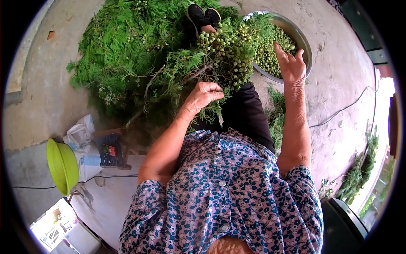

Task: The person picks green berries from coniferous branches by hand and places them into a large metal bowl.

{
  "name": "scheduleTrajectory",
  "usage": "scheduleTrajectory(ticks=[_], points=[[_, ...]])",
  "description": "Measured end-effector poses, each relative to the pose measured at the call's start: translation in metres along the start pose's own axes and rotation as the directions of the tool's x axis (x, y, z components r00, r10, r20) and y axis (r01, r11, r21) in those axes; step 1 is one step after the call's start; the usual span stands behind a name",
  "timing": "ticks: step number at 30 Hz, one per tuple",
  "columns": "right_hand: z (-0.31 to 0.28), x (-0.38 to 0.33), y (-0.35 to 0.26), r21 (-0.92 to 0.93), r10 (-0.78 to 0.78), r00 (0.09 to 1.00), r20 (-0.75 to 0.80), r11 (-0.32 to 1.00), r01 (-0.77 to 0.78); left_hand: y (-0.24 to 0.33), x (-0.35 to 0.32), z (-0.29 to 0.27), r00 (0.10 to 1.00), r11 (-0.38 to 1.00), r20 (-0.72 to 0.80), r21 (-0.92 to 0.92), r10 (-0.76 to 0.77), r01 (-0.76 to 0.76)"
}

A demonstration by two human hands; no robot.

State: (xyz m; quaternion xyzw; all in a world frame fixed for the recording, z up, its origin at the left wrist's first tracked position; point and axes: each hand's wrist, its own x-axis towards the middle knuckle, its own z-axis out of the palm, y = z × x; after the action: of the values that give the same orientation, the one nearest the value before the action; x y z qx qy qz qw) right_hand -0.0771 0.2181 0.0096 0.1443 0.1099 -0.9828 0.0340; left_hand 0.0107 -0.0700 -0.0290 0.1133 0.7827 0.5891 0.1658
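Across my lap lies a leafy conifer branch (198, 74), its right end thick with clusters of round green cones (239, 59). My left hand (204, 96) is closed at the lower side of this branch, thumb and fingers pinched on its twigs. Up at the right, my right hand (291, 65) hangs over the near rim of a wide metal basin (305, 46), fingers and thumb apart, with nothing seen in it. Loose green cones (268, 55) fill much of the basin, and the branch's foliage overlaps its left side.
A big heap of cut green branches (114, 46) covers the floor at the left, beside dark shoes (198, 17). Further left are a lime-green basin (63, 167), a white bag (80, 133) and a small stool (112, 148). A thin cable (338, 112) crosses the floor at right.
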Motion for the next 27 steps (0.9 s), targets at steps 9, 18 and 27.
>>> scheduleTrajectory(ticks=[9, 18, 27], points=[[-0.011, -0.030, 0.116, -0.983, 0.248, 0.969, 0.015, 0.182, -0.032, -0.003, -0.006, 0.008, 0.997, 0.981, -0.060, 0.188, 0.049, -0.037], [-0.046, -0.015, 0.164, -0.605, 0.377, 0.878, 0.293, -0.638, 0.476, 0.007, -0.007, 0.001, 0.997, 0.996, -0.078, 0.092, -0.010, 0.017], [-0.062, -0.022, 0.162, -0.604, 0.288, 0.851, 0.440, -0.606, 0.517, -0.009, 0.056, -0.058, 0.363, 0.852, -0.812, -0.516, -0.457, -0.083]])
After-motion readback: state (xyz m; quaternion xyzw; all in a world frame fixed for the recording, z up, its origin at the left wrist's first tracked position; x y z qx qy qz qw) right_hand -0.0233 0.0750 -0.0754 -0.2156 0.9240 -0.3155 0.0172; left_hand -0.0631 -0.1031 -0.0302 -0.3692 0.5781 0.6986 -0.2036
